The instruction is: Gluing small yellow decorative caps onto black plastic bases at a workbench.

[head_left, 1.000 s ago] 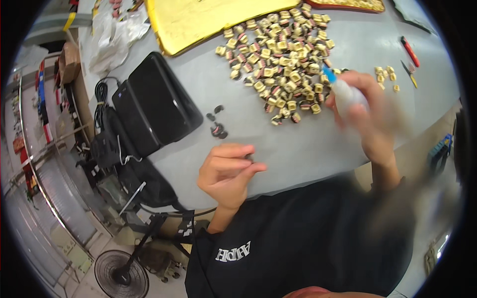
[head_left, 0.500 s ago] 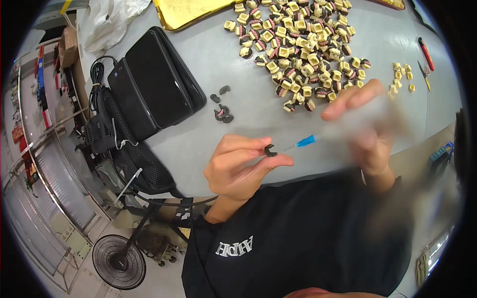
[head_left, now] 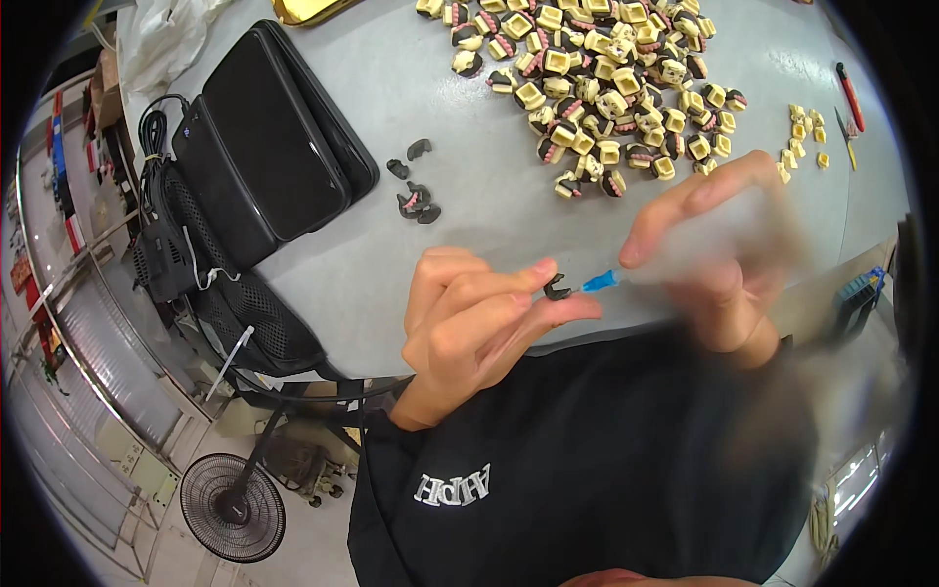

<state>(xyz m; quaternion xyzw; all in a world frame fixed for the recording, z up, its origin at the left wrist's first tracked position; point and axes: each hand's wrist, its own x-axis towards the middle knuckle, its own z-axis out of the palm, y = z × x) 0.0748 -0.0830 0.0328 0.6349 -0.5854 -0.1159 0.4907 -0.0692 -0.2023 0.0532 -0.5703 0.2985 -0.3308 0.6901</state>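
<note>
My left hand (head_left: 460,318) pinches a small black C-shaped piece (head_left: 556,288) between thumb and fingertips. My right hand (head_left: 722,308) grips a translucent dispenser (head_left: 729,235), too blurred to tell whether bottle or syringe. Its blue needle hub (head_left: 600,281) points left, with the needle end at or very close to the black piece. Several small black pieces (head_left: 419,201), one with pink on it, lie on the grey table beyond my left hand. Farther off is a large heap of cream, pink and black toy-like parts (head_left: 606,98).
A black hinged device (head_left: 279,137) with cables lies at left beside a black mesh pouch (head_left: 259,323). At right are loose cream pieces (head_left: 797,137) and a red-handled tool (head_left: 849,98). A yellow tray (head_left: 308,8) is at the far edge; a fan (head_left: 233,507) stands lower left.
The gap between needle and black piece has closed. My left hand has shifted slightly right with the piece. The table things appear higher in the view, those at left also farther left.
</note>
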